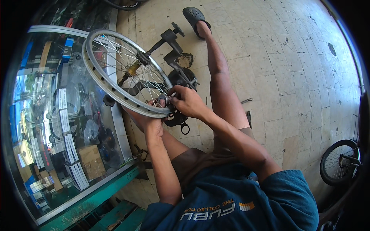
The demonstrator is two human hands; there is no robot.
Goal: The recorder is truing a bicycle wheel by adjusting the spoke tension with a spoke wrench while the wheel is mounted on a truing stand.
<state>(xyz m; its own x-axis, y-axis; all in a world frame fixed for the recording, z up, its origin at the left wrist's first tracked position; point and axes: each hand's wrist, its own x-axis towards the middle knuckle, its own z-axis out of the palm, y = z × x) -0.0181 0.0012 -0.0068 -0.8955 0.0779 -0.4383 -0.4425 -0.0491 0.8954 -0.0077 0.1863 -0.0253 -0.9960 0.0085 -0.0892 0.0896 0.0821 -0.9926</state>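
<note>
The head view gives us, nearest at the bottom of the frame, a dark teal shirt (231,204). Beyond it, left of centre, we see the left hand (151,122) curled round the lower rim of a spoked bicycle wheel (132,71), its thumb against a small round grey piece (163,98). The right hand (188,102), at the centre, has its fingers pinched together just beside that piece; they partly hide the spot, so we cannot tell what lies between them. The wheel stands tilted in the upper left, by a dark metal stand (169,37). At left we see a glass case (121,134) with a cardboard box (91,161) inside; at lower right, a black tyre (325,169); at top centre, a dark clog (192,17).
</note>
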